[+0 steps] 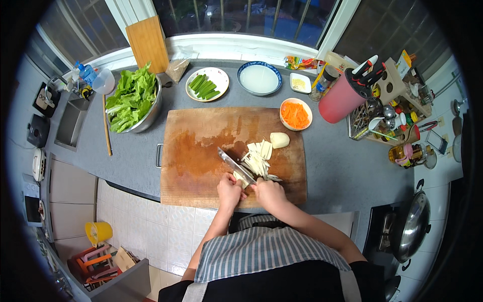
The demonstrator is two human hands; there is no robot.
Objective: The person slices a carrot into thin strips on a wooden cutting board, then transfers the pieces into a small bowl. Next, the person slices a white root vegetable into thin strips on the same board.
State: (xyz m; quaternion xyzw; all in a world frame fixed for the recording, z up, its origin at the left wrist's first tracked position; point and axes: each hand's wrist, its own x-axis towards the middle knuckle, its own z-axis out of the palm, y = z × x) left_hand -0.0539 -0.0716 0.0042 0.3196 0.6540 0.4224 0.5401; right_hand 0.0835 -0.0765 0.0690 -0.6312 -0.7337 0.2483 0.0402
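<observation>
A kitchen knife (232, 162) has its handle in my right hand (270, 194), closed near the front edge of the wooden cutting board (191, 161). Its blade slants up and to the left across the board. My left hand (230, 192) is curled over some pale vegetable slices (240, 179) right beside the blade. To the right of the knife lies a heap of pale cut strips (255, 165), with broader slices at its top. Behind them rests an uncut pale chunk (279, 140); its exact kind is unclear.
A bowl of orange shreds (295, 115) stands at the board's far right corner. Beyond the board are a plate of green pieces (203, 87), a blue-rimmed bowl (259, 78) and a small white dish (300, 83). Leafy greens (133, 98) fill a metal bowl. A red knife block (344, 98) stands right.
</observation>
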